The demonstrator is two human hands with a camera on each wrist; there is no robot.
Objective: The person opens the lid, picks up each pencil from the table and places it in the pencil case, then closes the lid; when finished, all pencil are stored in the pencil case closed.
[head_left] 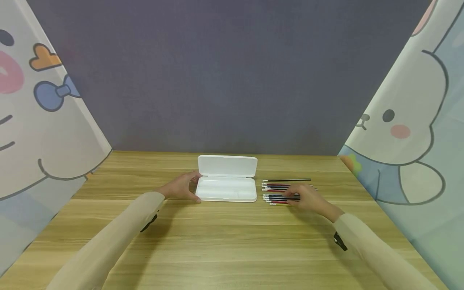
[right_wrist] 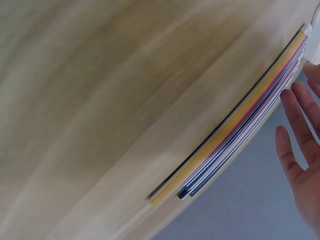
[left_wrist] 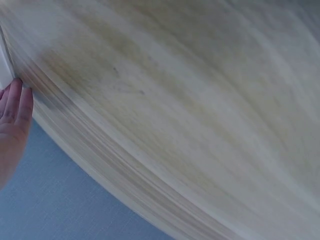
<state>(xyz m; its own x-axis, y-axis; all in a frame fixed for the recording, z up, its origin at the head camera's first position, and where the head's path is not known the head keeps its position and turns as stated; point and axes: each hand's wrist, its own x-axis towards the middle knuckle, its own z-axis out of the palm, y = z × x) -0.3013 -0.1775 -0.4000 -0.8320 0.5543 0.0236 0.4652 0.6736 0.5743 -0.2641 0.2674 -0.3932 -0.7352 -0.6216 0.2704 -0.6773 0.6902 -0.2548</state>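
Note:
An opened white pencil case (head_left: 226, 189) lies on the wooden table, its lid (head_left: 227, 166) raised at the back. My left hand (head_left: 181, 186) holds the case's left end, thumb at the front corner and fingers at the back corner. In the left wrist view, fingers (left_wrist: 22, 107) touch the white edge; the thumb is out of sight. Right of the case, pencils (head_left: 277, 197) with white ends lie side by side in dark, red and yellow. Over them is my right hand (head_left: 306, 198), hiding part of them. Its fingers (right_wrist: 300, 117) look spread in the right wrist view.
A dark pencil (head_left: 290, 180) lies at the back of the pencils. Behind the table (head_left: 217, 249) stands a dark grey panel (head_left: 232, 80). Cartoon-printed panels flank it, one at left (head_left: 69, 149) and one at right (head_left: 409, 133).

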